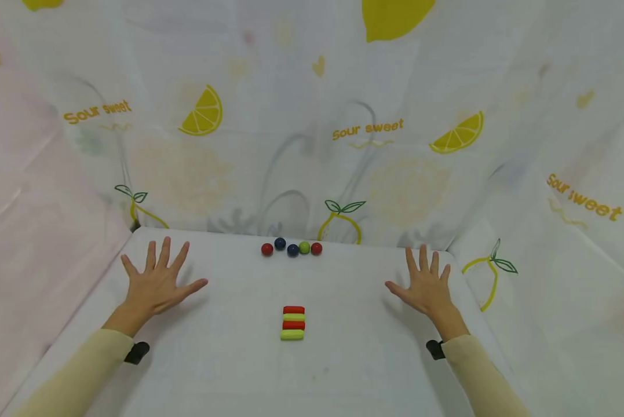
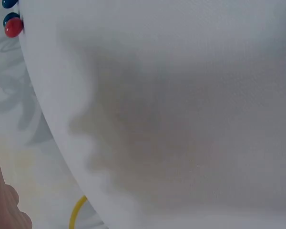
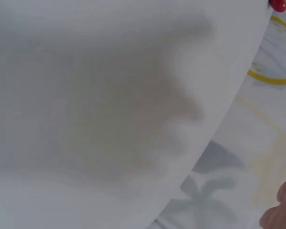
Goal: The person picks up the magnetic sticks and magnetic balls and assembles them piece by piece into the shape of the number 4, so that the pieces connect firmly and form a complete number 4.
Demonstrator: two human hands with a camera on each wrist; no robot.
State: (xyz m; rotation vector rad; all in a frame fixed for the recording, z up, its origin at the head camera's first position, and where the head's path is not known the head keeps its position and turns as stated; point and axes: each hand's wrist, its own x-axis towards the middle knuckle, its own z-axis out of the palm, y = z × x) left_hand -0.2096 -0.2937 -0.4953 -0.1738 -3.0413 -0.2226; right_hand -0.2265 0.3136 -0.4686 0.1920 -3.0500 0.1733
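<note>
In the head view the left hand [image 1: 155, 288] is held over the white table's left side, fingers spread straight, holding nothing. Over the right side the right hand [image 1: 427, 289] is spread the same way, also holding nothing. Between them lie two red sticks [image 1: 294, 310] [image 1: 293, 325] and two yellow-green sticks [image 1: 293, 317] [image 1: 292, 335], stacked in a short column. Part of the left hand [image 2: 7, 205] shows at the left wrist view's lower left edge, and part of the right hand [image 3: 280, 207] at the right wrist view's lower right.
Along the table's back edge sit two red balls [image 1: 267, 249] [image 1: 316, 248], two dark blue balls [image 1: 280, 244] [image 1: 293, 250] and a green ball [image 1: 304, 248]. A lemon-printed curtain [image 1: 270, 116] stands behind and at both sides of the white table [image 1: 228, 359].
</note>
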